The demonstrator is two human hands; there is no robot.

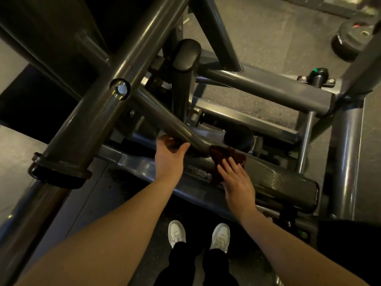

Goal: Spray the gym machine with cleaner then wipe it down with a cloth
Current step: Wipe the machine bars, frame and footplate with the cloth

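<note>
Low on the gym machine (92, 120), where a slanted tube (165, 118) meets a long black pad (278, 182), the dark red cloth (224, 157) lies bunched at the joint. The right hand (237, 180) presses it down with fingers straight and spread. The left hand (170, 156) curls round the slanted tube, thumb on top, apparently for steadying. No cleaner bottle is in view, so this looks like the wiping step. To do it well, flatten the cloth under the whole palm, draw it in overlapping strokes along the pad toward its far end, then wrap it round the tube's weld, where grime gathers. No brand or label can be read. Marks on the weight plate (348, 42) are too blurred.
</note>
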